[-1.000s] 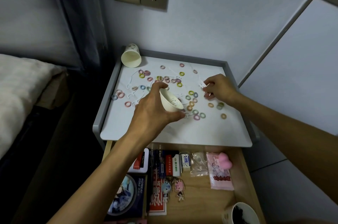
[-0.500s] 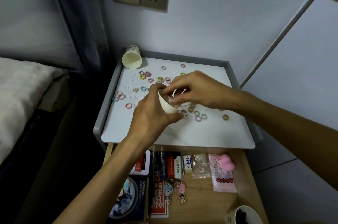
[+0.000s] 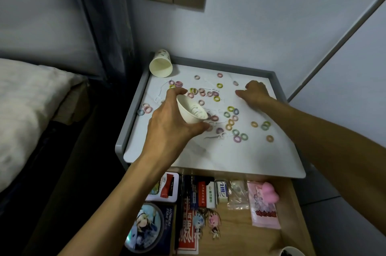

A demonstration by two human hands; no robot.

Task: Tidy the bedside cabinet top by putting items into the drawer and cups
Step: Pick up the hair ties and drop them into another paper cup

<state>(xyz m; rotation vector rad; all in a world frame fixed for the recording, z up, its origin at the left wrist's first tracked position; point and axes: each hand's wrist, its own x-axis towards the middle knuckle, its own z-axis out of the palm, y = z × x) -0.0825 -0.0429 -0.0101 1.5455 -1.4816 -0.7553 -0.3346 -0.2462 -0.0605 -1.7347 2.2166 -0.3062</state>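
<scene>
On cabinet top (image 3: pixel 208 157): tipped cup (image 3: pixel 160 66) in back-L corner, mouth toward front. Scattered rings (image 3: pixel 230 108) over centre & R half, a few nr L edge. The left grip (image 3: pixel 171 122) holds 2nd cup (image 3: pixel 191 110) tilted above centre-L; the right grip (image 3: pixel 253 92) sits on the top nr back-R corner. Below front edge, open drawer (image 3: pixel 292 203): boxes (image 3: pixel 167 187) at L, packets (image 3: pixel 264 207) at R, 3rd cup (image 3: pixel 290 251) at its front-R corner. L of cabinet: bed (image 3: pixel 27 109).

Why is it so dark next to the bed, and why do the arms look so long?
Head view: the room light is dim, so the gap beside the bed goes nearly black while the white cabinet top stays bright. Head view: the wide-angle lens stretches the left arm and right arm toward the bottom corners.
</scene>
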